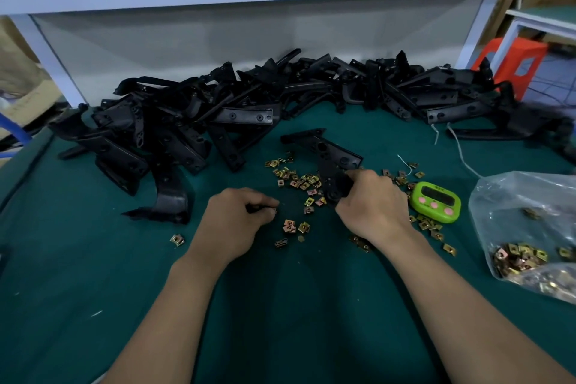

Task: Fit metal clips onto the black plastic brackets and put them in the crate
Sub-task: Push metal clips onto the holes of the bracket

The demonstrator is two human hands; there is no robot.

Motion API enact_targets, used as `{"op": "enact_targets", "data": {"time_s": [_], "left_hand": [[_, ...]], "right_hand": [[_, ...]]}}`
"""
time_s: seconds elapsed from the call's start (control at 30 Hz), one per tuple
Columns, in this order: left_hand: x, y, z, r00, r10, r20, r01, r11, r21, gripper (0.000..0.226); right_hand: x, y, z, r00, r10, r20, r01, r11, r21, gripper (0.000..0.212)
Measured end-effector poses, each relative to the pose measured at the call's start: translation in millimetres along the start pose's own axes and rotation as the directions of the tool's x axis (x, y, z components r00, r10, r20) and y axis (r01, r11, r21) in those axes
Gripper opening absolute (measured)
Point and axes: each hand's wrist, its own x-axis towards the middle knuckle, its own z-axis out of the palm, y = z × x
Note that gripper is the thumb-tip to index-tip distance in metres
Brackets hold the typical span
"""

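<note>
Left hand [240, 218] rests curled on the green mat [78, 259], fingertips drawn together; whether they hold anything is unclear. Right hand [374, 206] grips the near end of a flat black plastic bracket [325, 154], which reaches away over scattered brass-coloured metal clips [299, 181].

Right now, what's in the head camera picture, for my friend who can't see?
A right hand grips a black plastic bracket while the left hand pinches a small brass-coloured metal clip, above loose clips on a green table mat. More black brackets lie heaped behind.
</note>
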Motion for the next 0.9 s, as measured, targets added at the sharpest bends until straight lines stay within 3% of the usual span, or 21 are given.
{"op": "enact_targets", "data": {"time_s": [0.13,0.33,0.43,0.53,0.67,0.9], "left_hand": [[-3,4,8,0.994,0.019,-0.110,-0.021,1.000,-0.013,0.019],[-5,12,8,0.976,0.022,-0.217,-0.042,0.995,-0.086,0.020],[-5,12,7,0.963,0.009,-0.269,-0.022,0.999,-0.043,0.025],[-7,12,8,0.981,0.082,-0.174,-0.083,0.997,0.004,0.030],[-8,17,10,0.991,0.110,0.076,-0.117,0.989,0.088,0.023],[-7,19,5,0.967,0.096,0.237,-0.122,0.988,0.097,0.018]], "right_hand": [[-1,1,-1,1.000,-0.006,-0.003,0.006,1.000,0.016,0.029],[-4,-2,-5,1.000,-0.007,0.004,0.007,0.999,0.048,0.050],[-4,-2,-6,1.000,-0.007,0.004,0.007,0.999,0.046,0.047],[-4,-2,-6,1.000,-0.008,0.014,0.008,0.999,0.035,0.046],[-5,-3,-6,1.000,0.002,0.011,-0.002,0.999,0.032,0.046],[-5,-2,-6,1.000,-0.015,0.023,0.014,0.999,0.051,0.044]]}}
